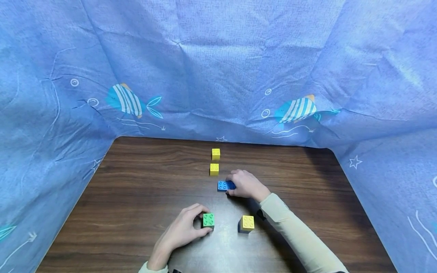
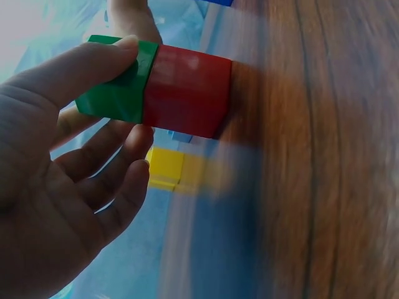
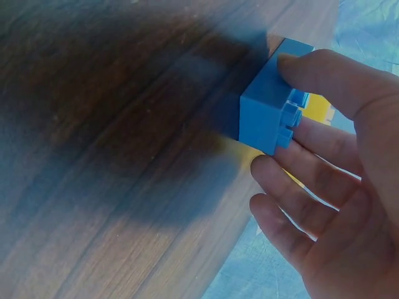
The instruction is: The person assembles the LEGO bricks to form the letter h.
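My left hand pinches the green block, which sits stacked on a red block near the front of the wooden table. My right hand curls round the blue block at mid-table. I see a yellow block just right of the green one and two more yellow blocks in a row beyond the blue one, toward the fish-print cloth.

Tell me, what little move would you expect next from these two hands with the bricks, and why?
Probably the right hand lifts the blue brick and brings it toward the green-on-red stack. Its fingers already pinch the blue brick on the table, while the left hand grips the stack as if steadying it. Its studded green top is bare.
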Tool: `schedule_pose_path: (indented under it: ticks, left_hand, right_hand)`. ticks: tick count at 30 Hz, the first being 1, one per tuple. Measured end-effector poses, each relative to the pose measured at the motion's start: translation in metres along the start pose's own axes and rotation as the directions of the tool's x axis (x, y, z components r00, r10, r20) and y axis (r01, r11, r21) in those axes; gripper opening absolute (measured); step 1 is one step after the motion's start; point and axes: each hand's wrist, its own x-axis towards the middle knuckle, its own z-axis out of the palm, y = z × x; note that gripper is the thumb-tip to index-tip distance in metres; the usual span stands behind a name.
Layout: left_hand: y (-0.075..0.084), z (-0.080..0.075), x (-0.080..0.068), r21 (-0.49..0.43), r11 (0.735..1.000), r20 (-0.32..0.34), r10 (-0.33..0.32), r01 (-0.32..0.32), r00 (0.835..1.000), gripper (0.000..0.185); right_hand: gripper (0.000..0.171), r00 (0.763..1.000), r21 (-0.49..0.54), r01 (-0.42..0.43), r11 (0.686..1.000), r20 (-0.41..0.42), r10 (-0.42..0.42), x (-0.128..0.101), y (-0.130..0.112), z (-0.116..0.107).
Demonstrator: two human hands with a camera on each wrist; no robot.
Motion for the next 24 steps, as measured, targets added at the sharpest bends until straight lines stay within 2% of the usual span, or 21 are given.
schedule_pose_path:
  ticks: [10, 24]
  left_hand:
    - [0.002, 0.010, 0.003, -0.009, 0.999, -0.017, 0.048, -0.048, 0.999, 0.032]
    - [0.006, 0.015, 0.009, -0.026, 0.999, 0.000, 0.025, -0.025, 1.000, 0.032]
  right_hand:
    - [0.038, 1.000, -0.013, 0.015, 1.000, -0.008, -0.015, 0.001, 0.001, 0.001]
    - [0.039, 1.000, -0.004, 0.002, 1.000, 0.000, -0.002, 0.001, 0.002, 0.003]
